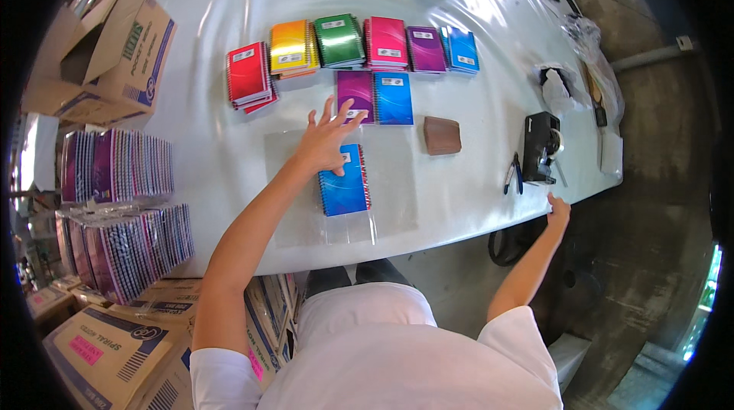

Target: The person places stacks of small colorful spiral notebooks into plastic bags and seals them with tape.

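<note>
While my left hand [329,142] spreads open above the table [206,173], its thumb rests on the top end of a blue notebook [344,190] — the rest of that cover lies below my palm, toward the table's near edge. Red shows along the notebook's right side, and a clear plastic sheet [397,196] lies flat beneath it. My other fingers fan over the lower part of a purple notebook [354,87], farther from the near edge; whether they touch it, I can't tell. A second blue notebook [394,97] sits against that one's right side.

At the near edge, by the table's right-hand end, is my right hand [560,211], just below a black tape dispenser [537,142] — its fingers look bent, but I can't tell whether they grip anything.

Small white labels with dark print mark the covers, including the row of red [247,74], yellow, green, pink, purple and blue stacks beyond; the print is too small to make out. Beside the table's left edge, an open carton [145,58] bears dark blue lettering and a round emblem; a lower carton [111,356] carries similar print and a pink sticker [86,350].
</note>
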